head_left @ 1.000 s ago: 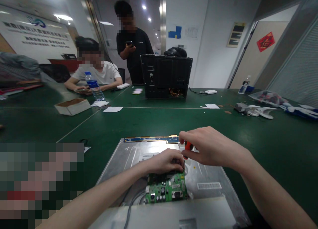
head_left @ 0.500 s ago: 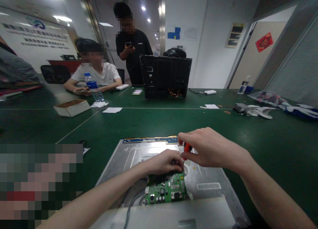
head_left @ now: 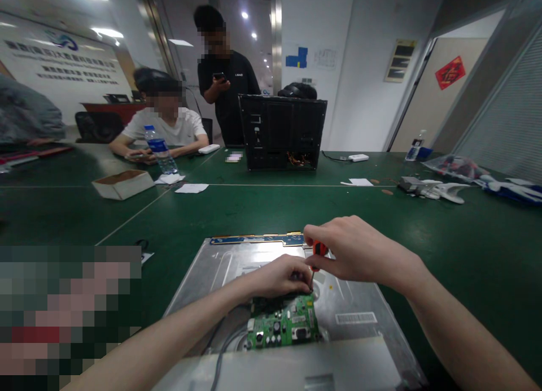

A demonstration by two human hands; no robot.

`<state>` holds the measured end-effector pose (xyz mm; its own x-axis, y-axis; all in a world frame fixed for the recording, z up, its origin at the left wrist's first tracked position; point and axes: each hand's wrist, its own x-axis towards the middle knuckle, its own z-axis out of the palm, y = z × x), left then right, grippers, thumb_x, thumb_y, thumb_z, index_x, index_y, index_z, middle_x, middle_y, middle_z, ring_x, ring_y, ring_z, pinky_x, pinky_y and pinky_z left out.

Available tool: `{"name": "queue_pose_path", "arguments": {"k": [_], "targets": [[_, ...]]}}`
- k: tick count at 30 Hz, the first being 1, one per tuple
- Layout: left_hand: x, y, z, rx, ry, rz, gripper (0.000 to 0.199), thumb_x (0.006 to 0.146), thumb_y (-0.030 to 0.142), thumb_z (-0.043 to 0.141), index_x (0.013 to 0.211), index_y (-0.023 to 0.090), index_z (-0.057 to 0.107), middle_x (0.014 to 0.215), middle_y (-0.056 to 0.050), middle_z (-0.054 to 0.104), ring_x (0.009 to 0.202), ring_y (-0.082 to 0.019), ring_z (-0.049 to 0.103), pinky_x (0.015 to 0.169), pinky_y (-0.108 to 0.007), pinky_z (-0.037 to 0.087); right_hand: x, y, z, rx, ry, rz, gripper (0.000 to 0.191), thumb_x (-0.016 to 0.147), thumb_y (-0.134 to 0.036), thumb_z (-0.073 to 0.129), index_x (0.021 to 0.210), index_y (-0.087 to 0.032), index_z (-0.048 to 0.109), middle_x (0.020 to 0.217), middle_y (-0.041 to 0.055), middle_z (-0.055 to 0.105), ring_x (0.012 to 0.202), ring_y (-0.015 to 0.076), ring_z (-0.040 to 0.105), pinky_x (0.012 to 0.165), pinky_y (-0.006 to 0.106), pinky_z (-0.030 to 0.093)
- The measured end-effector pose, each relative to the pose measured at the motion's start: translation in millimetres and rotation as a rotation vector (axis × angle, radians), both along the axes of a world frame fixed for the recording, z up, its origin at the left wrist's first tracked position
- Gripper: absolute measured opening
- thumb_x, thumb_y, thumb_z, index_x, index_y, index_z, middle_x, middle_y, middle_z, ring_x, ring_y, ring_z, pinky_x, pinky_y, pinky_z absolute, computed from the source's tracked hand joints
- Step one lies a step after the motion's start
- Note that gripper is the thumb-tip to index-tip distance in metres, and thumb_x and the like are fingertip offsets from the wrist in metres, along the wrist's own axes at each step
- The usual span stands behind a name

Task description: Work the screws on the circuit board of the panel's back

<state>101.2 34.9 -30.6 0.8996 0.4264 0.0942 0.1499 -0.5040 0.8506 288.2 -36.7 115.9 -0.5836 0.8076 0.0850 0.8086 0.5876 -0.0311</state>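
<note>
Well, everything here gathers around the metal panel (head_left: 237,266) lying flat on the green table (head_left: 444,238). A small green circuit board (head_left: 284,325) sits on the panel's near half, with grey cables (head_left: 224,346) running off its left side toward the person. The left hand (head_left: 279,276) rests on the board's far edge, fingers curled down and pressed together against it. Just above and to the right of that hand, the right hand (head_left: 355,250) pinches a screwdriver (head_left: 317,250) with a red-orange handle between thumb and fingertips (the other fingers are bunched around it), the dark shaft pointing down at the board's far right corner. Whether the tip is seated in a screw I cannot tell. A blue strip (head_left: 258,239) runs along the panel's far edge.

Beyond the panel, a black computer case (head_left: 282,132) stands upright, and left of that, a water bottle (head_left: 160,149) and an open cardboard box (head_left: 122,183). A seated person (head_left: 169,128) and a standing person (head_left: 224,80) holding a phone are behind the case. To the panel's far right lie white parts (head_left: 436,189).
</note>
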Motion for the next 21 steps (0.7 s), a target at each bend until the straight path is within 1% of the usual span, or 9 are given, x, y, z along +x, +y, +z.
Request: {"name": "queue_pose_path", "arguments": {"k": [2, 4, 8, 13, 17, 21], "targets": [[-0.1, 0.6, 0.1, 0.009, 0.000, 0.000, 0.002, 0.087, 0.016, 0.072, 0.085, 0.015, 0.073, 0.079, -0.001, 0.068, 0.075, -0.016, 0.062, 0.069, -0.022, 0.047, 1.9, -1.2, 2.4, -0.028, 0.008, 0.025, 0.011, 0.089, -0.025, 0.067, 0.096, -0.020, 0.061, 0.087, 0.0033, 0.073, 0.072, 0.0181, 0.063, 0.055, 0.028, 0.026], [0.0, 1.2, 0.4, 0.021, 0.002, -0.007, 0.005, 0.088, 0.019, 0.073, 0.084, 0.016, 0.073, 0.080, -0.001, 0.068, 0.076, -0.016, 0.062, 0.069, -0.022, 0.047, 2.8, -2.0, 3.5, -0.046, 0.006, 0.028, 0.012, 0.088, -0.022, 0.067, 0.098, -0.019, 0.061, 0.090, 0.0035, 0.073, 0.073, 0.0176, 0.063, 0.056, 0.028, 0.027], [0.3, 1.6, 1.5, 0.045, 0.004, -0.010, 0.005, 0.089, 0.019, 0.072, 0.084, 0.016, 0.074, 0.084, -0.002, 0.069, 0.079, -0.017, 0.063, 0.071, -0.022, 0.047, 1.5, -0.9, 1.3, -0.027, 0.000, -0.001, 0.013, 0.088, -0.023, 0.067, 0.098, -0.019, 0.061, 0.085, 0.0033, 0.072, 0.069, 0.0169, 0.061, 0.055, 0.028, 0.025], [0.2, 1.5, 2.9, 0.039, 0.003, -0.019, 0.003, 0.086, 0.013, 0.073, 0.083, 0.016, 0.074, 0.082, -0.001, 0.068, 0.078, -0.016, 0.063, 0.071, -0.021, 0.047, 1.2, 0.2, -0.7, -0.007, 0.006, 0.009, 0.013, 0.087, -0.023, 0.068, 0.097, -0.019, 0.061, 0.083, 0.0031, 0.072, 0.066, 0.0162, 0.060, 0.054, 0.028, 0.023], [-0.9, 1.3, 3.9, 0.051, 0.018, -0.019, 0.005, 0.088, 0.017, 0.071, 0.086, 0.016, 0.075, 0.085, -0.002, 0.071, 0.081, -0.018, 0.064, 0.074, -0.023, 0.048, 4.0, -0.4, 0.3, 0.001, 0.009, 0.021, 0.013, 0.088, -0.024, 0.068, 0.097, -0.019, 0.061, 0.083, 0.0027, 0.072, 0.066, 0.0158, 0.060, 0.054, 0.027, 0.023], [-1.7, 0.8, 4.7, 0.061, 0.025, -0.011, 0.005, 0.088, 0.018, 0.071, 0.090, 0.016, 0.076, 0.092, -0.004, 0.073, 0.086, -0.019, 0.065, 0.077, -0.025, 0.049, 6.8, -0.1, -0.1, 0.018, 0.019, 0.030, 0.012, 0.088, -0.024, 0.067, 0.097, -0.020, 0.060, 0.081, 0.0018, 0.071, 0.065, 0.0155, 0.059, 0.054, 0.027, 0.023]]}}
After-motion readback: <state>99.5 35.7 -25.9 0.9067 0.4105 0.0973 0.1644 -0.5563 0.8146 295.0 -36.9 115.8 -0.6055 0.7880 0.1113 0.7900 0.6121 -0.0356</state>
